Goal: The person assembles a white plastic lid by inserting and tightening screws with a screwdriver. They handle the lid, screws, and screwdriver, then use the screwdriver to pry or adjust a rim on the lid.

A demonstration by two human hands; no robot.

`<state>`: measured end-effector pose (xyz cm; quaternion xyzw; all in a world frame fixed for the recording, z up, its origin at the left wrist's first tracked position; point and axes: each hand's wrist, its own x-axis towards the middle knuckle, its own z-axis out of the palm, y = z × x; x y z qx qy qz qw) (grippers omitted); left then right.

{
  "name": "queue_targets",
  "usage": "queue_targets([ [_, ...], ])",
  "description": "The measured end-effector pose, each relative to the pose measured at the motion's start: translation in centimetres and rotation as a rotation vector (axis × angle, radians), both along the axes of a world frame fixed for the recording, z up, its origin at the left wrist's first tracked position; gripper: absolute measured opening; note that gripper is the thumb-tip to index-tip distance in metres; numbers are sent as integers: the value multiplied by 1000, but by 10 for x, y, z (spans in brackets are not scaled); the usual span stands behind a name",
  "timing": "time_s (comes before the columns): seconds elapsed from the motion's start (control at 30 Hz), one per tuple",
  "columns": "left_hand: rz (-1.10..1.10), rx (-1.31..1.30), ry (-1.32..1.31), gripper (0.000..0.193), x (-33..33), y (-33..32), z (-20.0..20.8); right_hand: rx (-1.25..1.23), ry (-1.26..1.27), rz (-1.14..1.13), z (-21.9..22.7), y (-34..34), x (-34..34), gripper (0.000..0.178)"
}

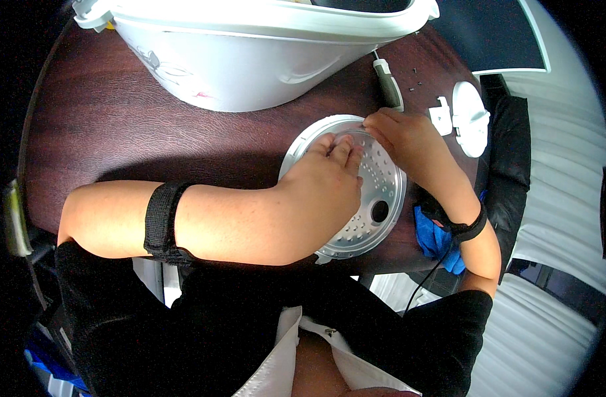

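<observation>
A round, perforated metal disc (377,177) with a pale rim lies on the dark wood-grain table in front of me. A black round spot (379,211), a hole or a plug, shows near its lower right edge. My left hand (324,175) rests across the disc's left half, palm down, fingers stretched and slightly apart on the metal. At the upper right rim, my right hand (403,137) has its fingers bent and pinched on the edge. Whether something small is between those fingertips is hidden. Just beyond the right hand lies a grey-and-white-handled screwdriver (387,85).
A large white plastic tub (250,66) stands at the far side. To the right are a white oval part (470,120), a small white bracket (440,118) and several tiny dark pieces, perhaps screws. Blue cloth (434,239) with a black cable sits under my right forearm.
</observation>
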<state>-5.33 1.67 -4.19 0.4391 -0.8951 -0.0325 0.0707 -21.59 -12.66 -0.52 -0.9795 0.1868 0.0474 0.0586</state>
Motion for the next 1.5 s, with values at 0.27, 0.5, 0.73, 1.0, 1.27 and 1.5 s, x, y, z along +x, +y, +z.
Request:
queue_targets([
  [0.27, -2, 15, -20, 43, 0, 0, 3, -52, -20, -6, -7, 0, -1, 6],
  [0.5, -6, -3, 11, 41, 0, -1, 0, -144, 100, 3, -8, 4, 2, 9],
  [0.73, -3, -15, 31, 41, 1, 1, -1, -171, 95, -26, -6, 12, 10, 10],
  [1.0, -6, 30, -27, 44, 1, 3, 7, -87, -3, -171, -6, 21, 19, 12],
  [1.27, -12, 55, -55, 44, 1, 4, 9, -169, 168, -173, 11, 19, 27, 20],
  [1.5, -33, 79, -75, 44, 4, 4, 13, -261, 238, -43, 27, 6, 18, 15],
])
